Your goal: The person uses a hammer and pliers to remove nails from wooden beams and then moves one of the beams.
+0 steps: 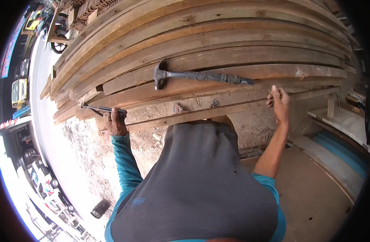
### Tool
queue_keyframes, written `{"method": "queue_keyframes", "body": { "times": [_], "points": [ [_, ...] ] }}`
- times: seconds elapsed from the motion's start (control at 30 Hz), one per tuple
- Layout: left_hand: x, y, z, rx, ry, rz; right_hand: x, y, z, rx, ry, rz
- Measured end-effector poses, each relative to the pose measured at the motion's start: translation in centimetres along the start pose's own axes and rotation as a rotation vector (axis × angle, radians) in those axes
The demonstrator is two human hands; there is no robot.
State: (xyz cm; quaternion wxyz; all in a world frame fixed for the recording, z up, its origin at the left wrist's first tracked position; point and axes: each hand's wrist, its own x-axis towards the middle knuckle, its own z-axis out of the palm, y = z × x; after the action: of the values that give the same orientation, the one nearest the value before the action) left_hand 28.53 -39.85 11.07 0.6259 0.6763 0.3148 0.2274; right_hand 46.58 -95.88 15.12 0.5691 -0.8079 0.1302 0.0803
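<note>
Stacked planks (249, 53) carry a hammer (197, 76) near their front edge, handle (229, 78) toward the half-curled, seemingly empty right hand (280, 103); left hand (116, 124) clasps a slim tool (104, 109).

The left arm (127, 163) is slanting forward and outward, teal sleeve covering it to the wrist; the left hand (117, 124) is gripping, its fingers wrapping round in a closed hold; the right arm (272, 150) is angling forward on the other side — its forearm showing bare below the sleeve; the right hand (280, 104) is hanging with its fingers partly curling — whether the fingertips are pinching anything is staying unclear; the two hands are standing well apart, the torso (201, 177) lying between the arms.
</note>
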Motion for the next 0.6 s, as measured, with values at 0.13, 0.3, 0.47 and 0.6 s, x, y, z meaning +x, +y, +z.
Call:
{"method": "queue_keyframes", "body": {
  "times": [0.13, 0.3, 0.47, 0.6],
  "points": [
    [-4.0, 2.8, 6.1, 0.147, -0.077, 0.031, 0.8, 1.3, 0.4, 0.130, 0.065, -0.033],
    [-5.5, 4.0, 8.1, 0.614, -0.284, 0.246, 1.3, 0.9, 3.3, 0.163, 0.140, -0.195],
    [-3.1, 3.4, 8.6, 0.943, 0.028, 0.509, 3.1, -0.3, 4.1, -0.031, 0.200, -0.378],
    [-1.2, 3.1, 7.9, 0.908, 0.062, 0.533, 3.8, -4.3, 7.1, -0.234, 0.298, -0.558]
  ]
}}
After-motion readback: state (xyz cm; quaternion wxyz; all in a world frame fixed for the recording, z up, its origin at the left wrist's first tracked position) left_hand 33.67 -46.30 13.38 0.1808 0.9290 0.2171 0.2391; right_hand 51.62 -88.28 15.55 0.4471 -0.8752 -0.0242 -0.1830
